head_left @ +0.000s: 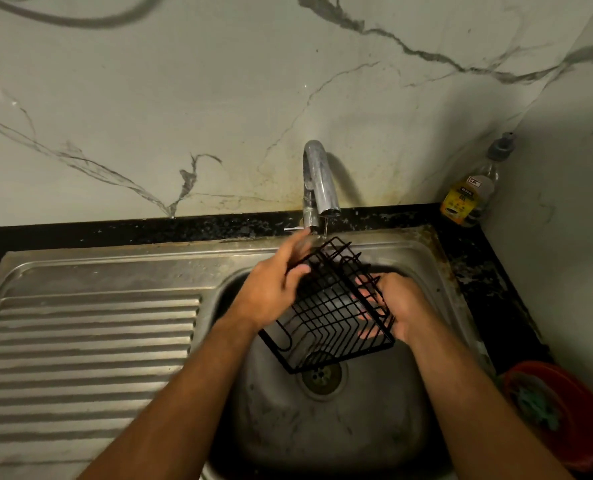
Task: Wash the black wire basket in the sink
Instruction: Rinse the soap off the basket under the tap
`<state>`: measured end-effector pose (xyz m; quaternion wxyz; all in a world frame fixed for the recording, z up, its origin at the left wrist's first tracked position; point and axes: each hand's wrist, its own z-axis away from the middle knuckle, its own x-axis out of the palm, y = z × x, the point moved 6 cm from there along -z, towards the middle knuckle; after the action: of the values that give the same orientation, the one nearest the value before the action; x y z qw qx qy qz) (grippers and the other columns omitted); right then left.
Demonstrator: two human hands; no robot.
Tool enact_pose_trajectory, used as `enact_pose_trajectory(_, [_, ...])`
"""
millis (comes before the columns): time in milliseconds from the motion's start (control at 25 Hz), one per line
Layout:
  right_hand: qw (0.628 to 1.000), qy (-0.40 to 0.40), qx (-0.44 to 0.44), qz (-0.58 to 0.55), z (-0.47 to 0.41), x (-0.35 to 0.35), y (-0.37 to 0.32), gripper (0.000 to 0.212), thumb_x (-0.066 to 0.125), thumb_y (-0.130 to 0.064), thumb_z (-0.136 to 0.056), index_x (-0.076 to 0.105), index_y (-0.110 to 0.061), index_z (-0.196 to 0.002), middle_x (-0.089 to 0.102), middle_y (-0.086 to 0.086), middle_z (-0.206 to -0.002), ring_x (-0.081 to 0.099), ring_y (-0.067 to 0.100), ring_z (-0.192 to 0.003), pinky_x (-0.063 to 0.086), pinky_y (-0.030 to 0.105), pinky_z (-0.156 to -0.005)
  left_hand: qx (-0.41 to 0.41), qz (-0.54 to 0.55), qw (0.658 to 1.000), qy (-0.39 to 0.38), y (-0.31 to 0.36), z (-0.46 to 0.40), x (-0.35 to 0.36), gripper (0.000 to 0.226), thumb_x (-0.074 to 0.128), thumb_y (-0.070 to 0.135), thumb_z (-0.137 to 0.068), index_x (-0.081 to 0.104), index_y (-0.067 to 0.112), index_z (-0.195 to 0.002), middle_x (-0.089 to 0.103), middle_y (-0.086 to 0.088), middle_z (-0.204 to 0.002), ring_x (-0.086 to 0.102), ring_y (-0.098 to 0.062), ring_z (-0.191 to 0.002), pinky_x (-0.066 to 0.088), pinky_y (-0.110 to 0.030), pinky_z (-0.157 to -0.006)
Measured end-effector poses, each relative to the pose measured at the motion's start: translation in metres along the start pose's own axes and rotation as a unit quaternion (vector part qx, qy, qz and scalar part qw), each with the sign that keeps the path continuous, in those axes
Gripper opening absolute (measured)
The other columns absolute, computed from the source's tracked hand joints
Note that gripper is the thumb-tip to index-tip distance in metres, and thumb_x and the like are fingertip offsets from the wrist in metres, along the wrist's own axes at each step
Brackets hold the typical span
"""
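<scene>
**Over the sink bowl: wire basket held under the tap**

Above the steel sink (426, 258), the black wire basket (326, 317) is held tilted in mid-air, its upper corner raised toward the tap (319, 181) and its lower edge hanging over the drain (322, 375). A thin thread of water is seen dropping from the spout onto the basket's top corner. The basket's left upper rim is gripped by the left hand (270, 289), thumb curled onto the wires and fingers wrapped behind, blurred near the spout. The right side is clasped by the right hand (399, 306), whose fingers are curled round the side wires and partly seen through the mesh.

Around the bowl, a ribbed draining board (87, 348) is spread out to the left. A dish-soap bottle (471, 192) with a yellow label is stood in the far right corner on the dark counter (482, 271), against the marbled wall (184, 98). Nearer, at the right edge, an orange bowl (565, 410) holding something green is partly cut off by the right forearm. The drain is partly screened by the basket's lower wires.
</scene>
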<state>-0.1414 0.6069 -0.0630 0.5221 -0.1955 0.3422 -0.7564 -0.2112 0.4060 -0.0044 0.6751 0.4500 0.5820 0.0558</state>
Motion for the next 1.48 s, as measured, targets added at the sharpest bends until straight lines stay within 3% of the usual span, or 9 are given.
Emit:
enact_pose_trajectory(280, [0.994, -0.055, 0.064, -0.063, -0.010, -0.013, 0.025, 0.035, 0.035, -0.019, -0.099, 0.068, -0.014, -0.109, 0.073, 0.015, -0.108, 0.068, 0.044, -0.095, 0.055, 0.067, -0.071, -0.214, 0.029, 0.975, -0.059, -0.080, 0.037, 0.016, 0.054, 0.063, 0.028, -0.100, 0.044, 0.040, -0.150, 0.061, 0.001, -0.141, 0.060, -0.017, -0.126, 0.043, -0.038, -0.114])
enact_pose_trajectory(440, [0.974, -0.121, 0.107, -0.157, -0.008, -0.017, 0.039, 0.036, 0.051, 0.000, -0.070, 0.067, -0.011, -0.101, 0.071, 0.017, -0.108, 0.066, 0.052, -0.095, 0.050, 0.072, -0.077, -0.397, 0.456, 0.791, 0.097, -0.106, 0.063, 0.016, 0.032, 0.056, -0.007, -0.094, 0.062, 0.015, -0.117, 0.069, -0.015, -0.113, 0.072, -0.027, -0.087, 0.053, -0.047, -0.090])
enact_pose_trajectory(520, [0.963, -0.136, 0.113, -0.203, -0.010, -0.017, 0.048, 0.047, 0.042, 0.006, -0.064, 0.066, -0.011, -0.101, 0.070, 0.019, -0.114, 0.066, 0.056, -0.097, 0.053, 0.071, -0.073, -0.394, 0.500, 0.769, 0.055, -0.099, 0.060, 0.025, 0.036, 0.047, -0.008, -0.095, 0.063, 0.016, -0.117, 0.069, -0.010, -0.116, 0.068, -0.030, -0.092, 0.053, -0.043, -0.081])
enact_pose_trajectory(760, [0.972, -0.122, 0.087, -0.182, -0.002, -0.022, 0.037, 0.037, 0.030, -0.014, -0.097, 0.064, -0.011, -0.113, 0.071, 0.021, -0.115, 0.063, 0.055, -0.105, 0.045, 0.071, -0.092, -0.379, 0.188, 0.895, 0.139, -0.097, 0.053, 0.025, 0.020, 0.055, 0.023, -0.104, 0.071, 0.011, -0.103, 0.076, -0.006, -0.082, 0.073, -0.017, -0.065, 0.057, -0.032, -0.059])
enact_pose_trajectory(960, [0.977, -0.063, 0.005, -0.205, -0.012, -0.026, 0.021, 0.030, 0.046, -0.034, -0.088, 0.070, -0.022, -0.103, 0.070, 0.003, -0.100, 0.064, 0.026, -0.089, 0.049, 0.052, -0.082, -0.421, 0.233, 0.860, 0.173, -0.088, 0.057, 0.018, 0.057, 0.039, 0.054, -0.105, 0.070, 0.010, -0.087, 0.073, -0.013, -0.074, 0.066, -0.024, -0.055, 0.045, -0.027, -0.050])
enact_pose_trajectory(1080, [0.992, -0.076, -0.059, -0.087, -0.020, -0.020, 0.022, 0.050, 0.057, -0.060, -0.087, 0.059, -0.038, -0.132, 0.063, -0.010, -0.120, 0.060, 0.016, -0.106, 0.050, 0.049, -0.085, -0.471, 0.218, 0.837, 0.175, -0.094, 0.062, 0.005, 0.062, 0.051, 0.066, -0.092, 0.067, 0.008, -0.080, 0.073, -0.020, -0.082, 0.069, -0.038, -0.074, 0.052, -0.040, -0.068])
enact_pose_trajectory(1200, [0.993, -0.002, -0.084, 0.085, -0.027, -0.012, 0.037, 0.040, 0.055, -0.033, -0.101, 0.048, -0.040, -0.139, 0.064, -0.006, -0.121, 0.063, 0.016, -0.108, 0.060, 0.051, -0.074, -0.461, 0.265, 0.819, 0.213, -0.081, 0.061, -0.014, 0.034, 0.068, 0.044, -0.078, 0.073, 0.012, -0.089, 0.071, -0.011, -0.085, 0.063, -0.031, -0.076, 0.050, -0.040, -0.073])
enact_pose_trajectory(1320, [0.990, 0.088, -0.086, 0.063, -0.027, -0.011, 0.037, 0.023, 0.046, -0.045, -0.103, 0.056, -0.031, -0.118, 0.072, 0.001, -0.103, 0.072, 0.020, -0.089, 0.062, 0.050, -0.064, -0.402, 0.298, 0.835, 0.229, -0.066, 0.061, -0.022, 0.006, 0.071, 0.020, -0.083, 0.073, 0.015, -0.086, 0.062, 0.006, -0.064, 0.054, -0.017, -0.066, 0.043, -0.030, -0.063])
enact_pose_trajectory(1480, [0.997, 0.051, -0.050, -0.043, -0.031, -0.008, 0.041, 0.024, 0.045, -0.022, -0.104, 0.063, -0.028, -0.120, 0.071, 0.005, -0.114, 0.069, 0.024, -0.102, 0.053, 0.037, -0.075, -0.303, 0.261, 0.896, 0.191, -0.067, 0.069, -0.021, 0.026, 0.065, -0.001, -0.085, 0.068, 0.023, -0.079, 0.066, 0.011, -0.068, 0.059, -0.014, -0.071, 0.047, -0.030, -0.068])
